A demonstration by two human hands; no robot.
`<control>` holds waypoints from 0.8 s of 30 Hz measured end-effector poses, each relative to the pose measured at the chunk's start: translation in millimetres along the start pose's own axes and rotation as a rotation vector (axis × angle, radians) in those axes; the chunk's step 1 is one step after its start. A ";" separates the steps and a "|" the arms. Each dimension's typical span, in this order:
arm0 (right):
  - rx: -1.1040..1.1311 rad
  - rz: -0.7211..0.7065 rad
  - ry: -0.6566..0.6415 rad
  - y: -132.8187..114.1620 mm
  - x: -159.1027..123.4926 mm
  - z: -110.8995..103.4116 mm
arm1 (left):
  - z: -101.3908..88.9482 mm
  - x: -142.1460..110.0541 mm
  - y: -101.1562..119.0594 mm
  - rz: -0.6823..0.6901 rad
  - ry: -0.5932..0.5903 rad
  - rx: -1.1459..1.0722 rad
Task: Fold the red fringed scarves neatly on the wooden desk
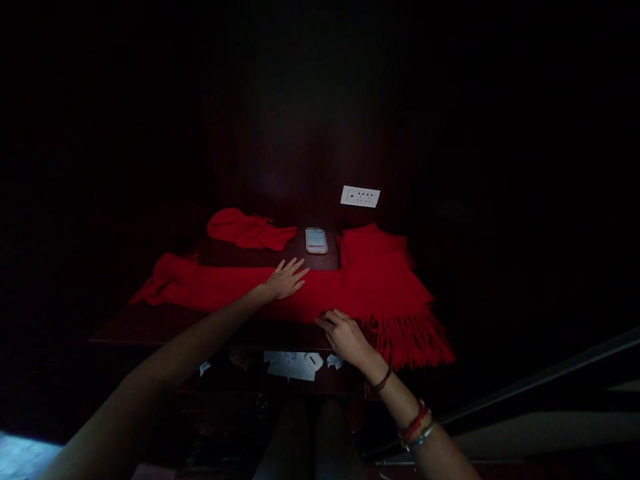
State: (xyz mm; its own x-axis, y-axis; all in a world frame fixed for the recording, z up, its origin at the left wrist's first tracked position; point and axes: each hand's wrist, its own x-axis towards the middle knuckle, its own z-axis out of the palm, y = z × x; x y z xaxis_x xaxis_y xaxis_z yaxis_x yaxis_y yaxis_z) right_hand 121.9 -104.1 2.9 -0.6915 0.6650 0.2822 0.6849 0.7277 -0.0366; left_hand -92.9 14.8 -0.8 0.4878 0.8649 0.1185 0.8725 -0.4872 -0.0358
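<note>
A long red scarf (230, 285) lies across the dark wooden tabletop, with fringe hanging past the near edge at right. My left hand (287, 279) rests flat on the middle of it, fingers spread. At the scarf's near edge, my right hand (345, 335) has its fingers curled together and appears to pinch the border; the fingertips are partly hidden. Toward the right, folded layers of red cloth (373, 241) overlap the scarf. Another crumpled red cloth (250, 230) lies at the back left, apart from both hands.
A phone (316, 241) with a lit screen lies at the back of the table. On the wall above is a white socket plate (361, 197). Under the tabletop, papers (290, 365) and a small white object (313, 361) sit in a drawer or shelf. The surroundings are very dark.
</note>
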 end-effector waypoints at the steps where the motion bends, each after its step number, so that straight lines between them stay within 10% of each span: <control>1: 0.043 -0.004 0.004 3.1 0.2 -1.0 | 1.7 -2.1 8.3 0.078 0.025 -0.010; 8: 0.111 0.214 0.112 60.9 43.0 -15.3 | 11.8 -12.7 30.9 0.090 -0.065 -0.117; 16: -0.095 0.279 -0.370 89.2 77.0 10.3 | 12.0 -10.0 21.7 -0.080 -0.113 -0.123; 24: -0.116 0.280 -0.243 84.9 61.9 14.8 | 9.7 -11.6 20.2 -0.117 -0.118 -0.116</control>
State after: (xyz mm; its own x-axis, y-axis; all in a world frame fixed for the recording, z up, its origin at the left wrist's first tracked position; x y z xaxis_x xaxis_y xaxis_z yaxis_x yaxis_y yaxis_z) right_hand 133.9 1.2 3.1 -0.4988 0.8658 0.0411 0.8667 0.4978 0.0323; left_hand -80.8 -3.9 -12.5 0.3886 0.9214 -0.0021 0.9180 -0.3869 0.0872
